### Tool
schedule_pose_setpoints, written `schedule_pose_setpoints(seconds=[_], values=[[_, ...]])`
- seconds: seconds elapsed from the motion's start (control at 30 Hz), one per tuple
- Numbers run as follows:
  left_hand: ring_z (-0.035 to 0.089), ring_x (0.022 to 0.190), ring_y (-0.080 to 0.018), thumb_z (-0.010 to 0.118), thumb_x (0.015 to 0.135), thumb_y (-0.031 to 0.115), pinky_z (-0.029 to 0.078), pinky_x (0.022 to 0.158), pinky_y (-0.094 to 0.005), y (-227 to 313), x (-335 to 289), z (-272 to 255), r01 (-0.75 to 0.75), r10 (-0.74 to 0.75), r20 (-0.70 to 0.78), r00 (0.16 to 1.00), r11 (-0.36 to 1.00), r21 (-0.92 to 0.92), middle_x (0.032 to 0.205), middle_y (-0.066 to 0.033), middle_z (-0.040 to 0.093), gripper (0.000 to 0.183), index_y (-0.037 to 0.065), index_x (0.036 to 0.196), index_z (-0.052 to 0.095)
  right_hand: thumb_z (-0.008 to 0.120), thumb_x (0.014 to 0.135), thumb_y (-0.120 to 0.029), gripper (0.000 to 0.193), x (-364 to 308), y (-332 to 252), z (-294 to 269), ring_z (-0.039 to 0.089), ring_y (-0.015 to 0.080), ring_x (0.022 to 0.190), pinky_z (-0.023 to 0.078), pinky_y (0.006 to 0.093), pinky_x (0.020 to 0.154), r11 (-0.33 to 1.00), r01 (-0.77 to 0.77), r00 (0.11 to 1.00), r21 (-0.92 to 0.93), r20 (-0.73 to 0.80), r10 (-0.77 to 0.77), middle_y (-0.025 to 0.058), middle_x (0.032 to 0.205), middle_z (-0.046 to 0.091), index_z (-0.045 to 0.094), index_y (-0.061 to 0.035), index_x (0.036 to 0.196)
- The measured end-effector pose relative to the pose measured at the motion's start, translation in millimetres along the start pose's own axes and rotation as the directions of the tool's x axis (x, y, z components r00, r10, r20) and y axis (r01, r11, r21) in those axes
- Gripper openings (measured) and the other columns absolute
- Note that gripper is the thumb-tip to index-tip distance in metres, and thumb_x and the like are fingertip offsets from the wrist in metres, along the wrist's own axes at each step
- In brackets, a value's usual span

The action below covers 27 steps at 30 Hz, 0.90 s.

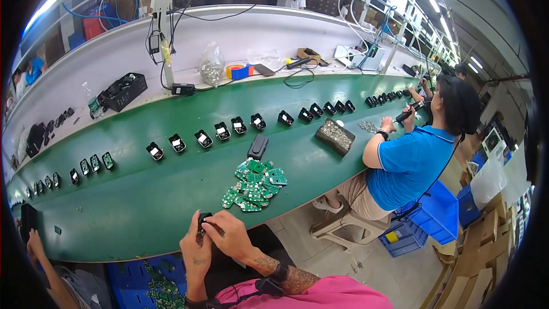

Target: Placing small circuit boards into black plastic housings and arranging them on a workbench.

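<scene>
Close to the table's front edge, my left hand [195,246] is closed round a small black plastic housing [202,221]. My right hand [230,234] has its thumb and forefinger pinched at the housing's right side; the fingers partly cover it, and what lies inside is hidden. Just beyond my hands a heap of green circuit boards [251,186] is spread on the green worktable [154,194]. A larger dark case [258,147] lies behind the heap. Black open housings, several with white parts inside, stand in a long row, one black housing [222,131] among them.
At right a person in a blue shirt [406,160] works with a powered screwdriver [409,113] beside a box of small metal parts [334,136]. Another person's hand [35,244] shows at the left edge. Below the table sits a blue crate [128,283] with circuit boards.
</scene>
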<state>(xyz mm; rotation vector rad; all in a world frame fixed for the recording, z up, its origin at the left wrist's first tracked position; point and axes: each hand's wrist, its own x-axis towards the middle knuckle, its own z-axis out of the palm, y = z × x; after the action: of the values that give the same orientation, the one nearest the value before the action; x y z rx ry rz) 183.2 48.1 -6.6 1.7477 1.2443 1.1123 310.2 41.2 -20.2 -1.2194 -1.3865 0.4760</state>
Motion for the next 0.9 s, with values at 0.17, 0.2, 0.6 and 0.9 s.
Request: schedule_pose_setpoints(seconds=[0.17,0.2,0.6,0.9], values=[[0.065,0.078,-0.0146,0.062,0.092,0.006,0.052,0.072,-0.0292,1.7,-0.8,3.0,-0.004,0.004,0.027,1.000,1.000,0.008,0.088,-0.0172,0.069,0.050,0.001,0.141,0.051,0.070,0.089,-0.008,0.012,-0.6,3.7,-3.2,0.064,0.0226,0.072,0.052,0.0323,0.063,1.000,0.027,0.999,0.012,-0.042,-0.026,0.0126,0.090,0.065,0.069,0.0024,0.095],[0.065,0.081,-0.0137,0.061,0.092,0.005,0.052,0.073,-0.0286,-2.1,-1.5,3.8,0.036,-0.033,0.039,0.999,0.997,-0.066,0.092,-0.0151,0.069,0.051,0.000,0.142,0.050,0.070,0.089,-0.007,0.011,-1.8,2.9,-3.7,0.065,0.0235,0.073,0.052,0.0326,0.064,0.999,0.039,0.998,0.023,-0.042,-0.038,0.0127,0.090,0.065,0.068,0.0020,0.095],[0.060,0.096,-0.0111,0.053,0.094,-0.001,0.052,0.085,-0.0255,-11.9,-5.8,0.9,0.166,-0.143,0.086,0.986,0.879,-0.446,0.111,-0.0081,0.065,0.057,-0.002,0.150,0.040,0.065,0.091,-0.006,0.010,-3.5,-10.0,-15.1,0.064,0.0348,0.080,0.053,0.0400,0.067,0.983,0.164,0.974,0.087,0.142,-0.175,0.0144,0.095,0.061,0.063,-0.0012,0.099],[0.062,0.097,-0.0121,0.059,0.094,0.000,0.053,0.085,-0.0257,-3.0,-3.6,-1.5,0.228,-0.161,0.173,0.972,0.834,-0.502,0.111,-0.0096,0.065,0.059,-0.002,0.150,0.039,0.066,0.090,-0.003,0.010,-2.9,-5.1,-17.2,0.064,0.0339,0.083,0.053,0.0385,0.071,0.989,0.120,0.981,0.081,0.143,-0.131,0.0160,0.094,0.063,0.062,0.0004,0.099]])
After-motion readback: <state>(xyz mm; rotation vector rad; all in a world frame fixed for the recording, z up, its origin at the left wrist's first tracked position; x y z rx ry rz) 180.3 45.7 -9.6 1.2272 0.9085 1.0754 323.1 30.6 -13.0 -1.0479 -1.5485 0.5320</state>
